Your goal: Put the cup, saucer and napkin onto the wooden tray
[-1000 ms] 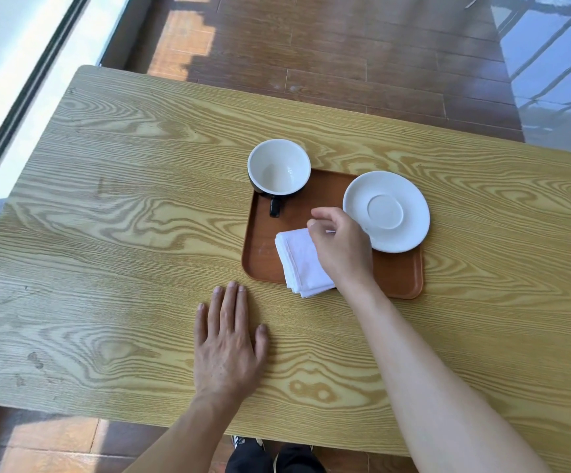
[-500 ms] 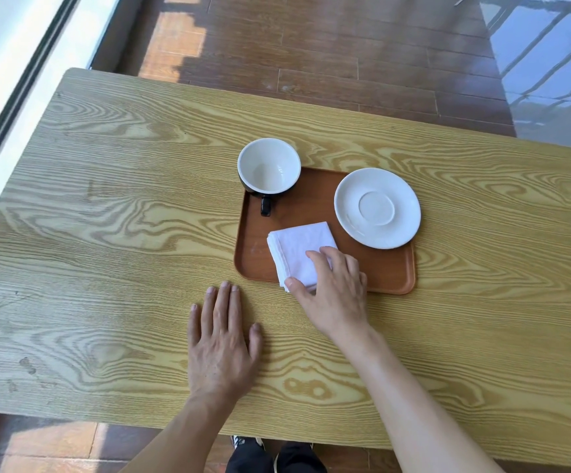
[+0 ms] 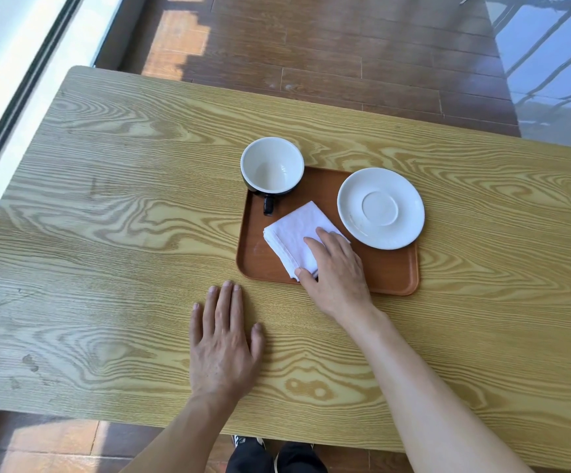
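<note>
A brown wooden tray point(image 3: 386, 271) lies on the table point(image 3: 106, 233). On its far left corner stands a cup point(image 3: 272, 167), white inside and dark outside, with its handle pointing toward me. A white saucer point(image 3: 380, 208) rests on the tray's far right part, overhanging the rim a little. A folded white napkin point(image 3: 294, 233) lies in the tray's near left area. My right hand point(image 3: 337, 271) covers the napkin's near right part, fingers on top and thumb at its near corner. My left hand point(image 3: 224, 346) lies flat on the table, just in front of the tray.
The table's far edge drops to a dark wooden floor point(image 3: 345, 63). A window frame point(image 3: 14, 97) runs along the left side. My shoes point(image 3: 277, 455) show below the near table edge.
My right hand slid from the napkin's far edge to its near corner. The napkin turned and now sits fully inside the tray. My left hand stayed flat.
</note>
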